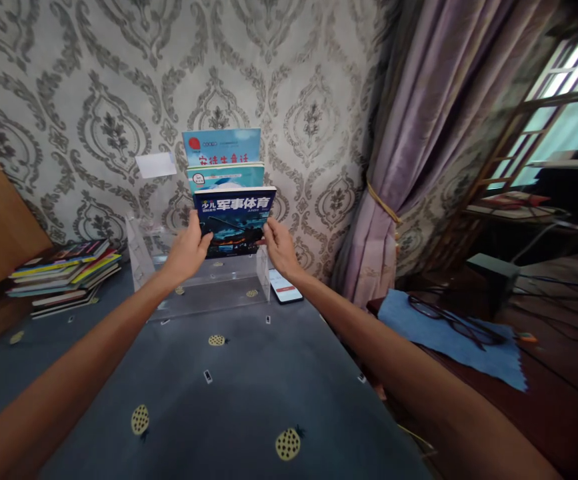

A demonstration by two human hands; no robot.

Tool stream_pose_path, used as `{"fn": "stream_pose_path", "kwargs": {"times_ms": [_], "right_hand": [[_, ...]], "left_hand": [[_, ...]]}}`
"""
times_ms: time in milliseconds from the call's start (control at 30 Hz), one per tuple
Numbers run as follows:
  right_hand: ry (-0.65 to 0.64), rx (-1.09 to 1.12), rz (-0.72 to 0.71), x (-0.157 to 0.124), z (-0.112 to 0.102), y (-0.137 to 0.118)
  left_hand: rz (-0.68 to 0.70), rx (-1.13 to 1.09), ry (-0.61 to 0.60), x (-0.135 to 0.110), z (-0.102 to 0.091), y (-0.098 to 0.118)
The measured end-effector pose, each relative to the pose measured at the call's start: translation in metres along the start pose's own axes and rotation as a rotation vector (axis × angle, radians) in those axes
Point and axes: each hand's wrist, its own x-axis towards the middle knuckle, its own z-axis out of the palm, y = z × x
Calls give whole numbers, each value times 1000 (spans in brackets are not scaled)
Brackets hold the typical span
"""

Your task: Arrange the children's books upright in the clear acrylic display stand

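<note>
Between my two hands is a dark blue book (233, 227) with white Chinese lettering, its cover facing me. My left hand (189, 250) grips its left edge, thumb on the front. On the right edge, my right hand (279, 247) holds it the same way. The book is over a clear plastic stepped rack (193, 297); whether it touches the rack is hidden. Behind it stand a teal book (226, 175) and, higher at the back, a light blue book (223, 143) with red lettering, both upright in the rack.
A pile of books (63, 277) lies at the left by a wooden panel (3, 227). Right of the rack is a phone (285, 288) with a lit screen. Glasses (449, 317) rest on a blue cloth (469, 353) at the right. A tied purple curtain (379, 220) hangs beside the patterned wall.
</note>
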Motion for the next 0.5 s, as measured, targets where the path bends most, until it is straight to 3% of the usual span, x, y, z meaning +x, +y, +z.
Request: {"fn": "stream_pose_path", "kwargs": {"times_ms": [300,500], "right_hand": [[-67,-54,101,-5,0,25],[-43,-301,40,-11,-2,39]], "left_hand": [[-87,-9,-120,0,22,-7],[-105,33,-126,-1,39,-15]]}}
